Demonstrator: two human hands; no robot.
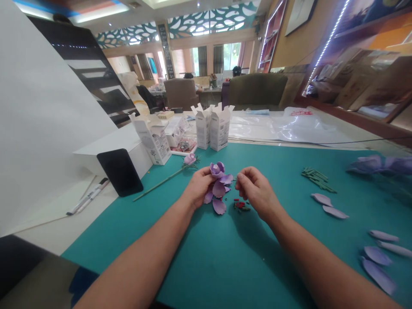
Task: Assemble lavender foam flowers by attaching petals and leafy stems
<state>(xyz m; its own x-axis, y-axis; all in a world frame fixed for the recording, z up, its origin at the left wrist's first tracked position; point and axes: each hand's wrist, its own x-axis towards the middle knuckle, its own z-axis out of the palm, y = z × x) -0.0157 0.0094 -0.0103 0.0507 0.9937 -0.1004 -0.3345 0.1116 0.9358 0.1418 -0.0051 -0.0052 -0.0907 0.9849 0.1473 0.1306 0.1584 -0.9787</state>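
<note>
My left hand (196, 189) is closed around a purple toy flower (217, 169) over the green mat. Loose purple petals (219, 207) lie just below it, partly overlapping one another. To the right, my right hand (256, 189) hovers with thumb and forefinger pinched together, a short gap from the flower. Whatever is between those fingertips is too small to make out. Beneath this hand sits a little heap of red and dark green pieces (240, 206).
A pink rose (189, 159) on a long green stem lies left of my hands. Farther back stand opened white boxes (220, 128) and a propped black phone (119, 172). Green sticks (318, 179), lilac petals (335, 212) and blurred purple flowers (367, 165) lie at right.
</note>
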